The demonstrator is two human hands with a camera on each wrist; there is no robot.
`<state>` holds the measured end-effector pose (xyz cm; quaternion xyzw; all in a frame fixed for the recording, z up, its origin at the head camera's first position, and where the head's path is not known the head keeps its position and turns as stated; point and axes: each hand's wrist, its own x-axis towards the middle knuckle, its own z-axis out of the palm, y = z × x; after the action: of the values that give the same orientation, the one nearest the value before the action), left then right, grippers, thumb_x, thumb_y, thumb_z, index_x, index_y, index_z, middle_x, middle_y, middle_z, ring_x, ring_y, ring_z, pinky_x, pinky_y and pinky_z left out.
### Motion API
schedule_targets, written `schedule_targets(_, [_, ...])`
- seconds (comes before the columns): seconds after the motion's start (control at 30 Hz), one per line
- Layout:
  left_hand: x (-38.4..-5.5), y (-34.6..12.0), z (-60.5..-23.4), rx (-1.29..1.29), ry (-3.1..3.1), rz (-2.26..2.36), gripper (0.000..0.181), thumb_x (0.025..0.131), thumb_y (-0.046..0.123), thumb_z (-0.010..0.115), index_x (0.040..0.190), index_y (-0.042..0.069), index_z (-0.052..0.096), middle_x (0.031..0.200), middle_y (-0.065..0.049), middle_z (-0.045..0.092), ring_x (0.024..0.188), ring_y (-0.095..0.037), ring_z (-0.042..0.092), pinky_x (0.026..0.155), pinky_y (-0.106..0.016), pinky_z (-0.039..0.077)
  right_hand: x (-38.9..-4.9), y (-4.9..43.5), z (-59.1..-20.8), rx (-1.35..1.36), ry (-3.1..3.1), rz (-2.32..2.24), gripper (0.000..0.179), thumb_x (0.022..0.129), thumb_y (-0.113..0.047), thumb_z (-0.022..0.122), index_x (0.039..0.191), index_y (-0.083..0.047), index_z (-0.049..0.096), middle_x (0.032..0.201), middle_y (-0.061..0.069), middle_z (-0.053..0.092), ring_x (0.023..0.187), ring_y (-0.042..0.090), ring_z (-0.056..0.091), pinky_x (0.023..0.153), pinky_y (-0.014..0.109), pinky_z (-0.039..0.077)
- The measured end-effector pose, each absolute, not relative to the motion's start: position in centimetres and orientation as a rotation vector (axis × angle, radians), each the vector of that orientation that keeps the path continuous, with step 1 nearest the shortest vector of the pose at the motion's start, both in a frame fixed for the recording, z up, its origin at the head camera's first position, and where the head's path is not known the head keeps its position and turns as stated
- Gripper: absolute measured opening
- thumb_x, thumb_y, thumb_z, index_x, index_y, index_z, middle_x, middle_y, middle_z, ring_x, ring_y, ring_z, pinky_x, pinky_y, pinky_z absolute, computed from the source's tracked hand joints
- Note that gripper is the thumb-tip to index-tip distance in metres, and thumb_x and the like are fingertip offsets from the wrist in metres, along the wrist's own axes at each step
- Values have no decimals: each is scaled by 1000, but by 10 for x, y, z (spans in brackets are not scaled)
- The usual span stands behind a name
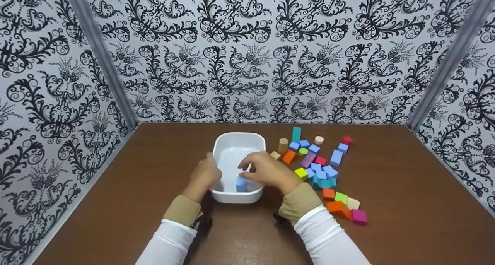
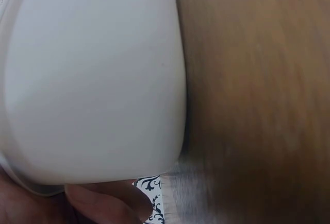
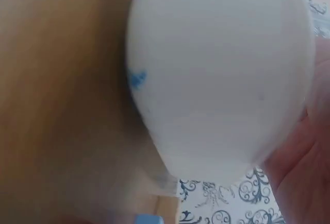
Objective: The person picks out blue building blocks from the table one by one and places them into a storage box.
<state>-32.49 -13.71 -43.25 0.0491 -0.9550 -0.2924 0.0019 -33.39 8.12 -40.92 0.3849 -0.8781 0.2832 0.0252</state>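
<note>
A white plastic tub [image 1: 228, 197] stands on the table. My left hand [image 1: 205, 173] grips its left rim; the left wrist view shows the fingers [image 2: 103, 203] curled at the tub's edge. Inside the tub, at the near end, is a light blue block [image 1: 241, 185]. Over the right rim reaches my right hand [image 1: 268, 170], with its thumb right above the block and a gap between thumb and forefinger. The right wrist view shows mostly the tub's outer wall [image 3: 216, 80], with the right palm [image 3: 304, 157] beside it; the fingertips are hidden there.
Many coloured wooden blocks lie to the right of the tub, among them a teal upright block [image 1: 296, 134], a tan cylinder [image 1: 283, 145], a purple block [image 1: 308, 159], an orange block [image 1: 338, 209] and a magenta block [image 1: 359, 217]. Patterned walls [image 1: 247, 64] enclose the brown table [image 1: 154, 160].
</note>
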Motion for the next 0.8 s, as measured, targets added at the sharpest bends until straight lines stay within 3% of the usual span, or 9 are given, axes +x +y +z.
schedule_targets(0.27, [-326, -137, -433, 149, -3018, -869, 59, 93, 2, 56, 148, -12, 40, 121, -35, 68, 103, -42, 70, 88, -56, 57, -348, 124, -395, 1058, -2541, 1019, 17, 93, -5, 78, 109, 2, 80, 102, 14, 79, 93, 27, 73, 87, 43, 60])
schedule_targets(0.57, [-327, -139, -434, 149, -3016, -872, 59, 93, 2, 54, 148, -13, 39, 124, -35, 66, 111, -45, 69, 94, -57, 55, -354, 193, -379, 664, -2749, 1018, 26, 95, -21, 81, 117, -6, 80, 109, 10, 79, 90, 24, 71, 83, 40, 58])
schedule_targets(0.67, [-327, -138, -434, 152, -3016, -888, 61, 94, 2, 54, 151, -13, 37, 128, -35, 65, 115, -45, 68, 96, -58, 54, -353, 213, -378, 571, -2802, 981, 32, 95, -23, 80, 120, -3, 78, 110, 17, 77, 97, 31, 72, 88, 46, 59])
schedule_targets(0.8, [-326, -137, -434, 164, -3023, -899, 64, 95, 3, 54, 154, -12, 34, 132, -35, 64, 117, -45, 67, 99, -59, 53, -349, 236, -378, 407, -2914, 974, 40, 95, -26, 80, 125, 0, 75, 128, 25, 71, 111, 39, 69, 97, 53, 56])
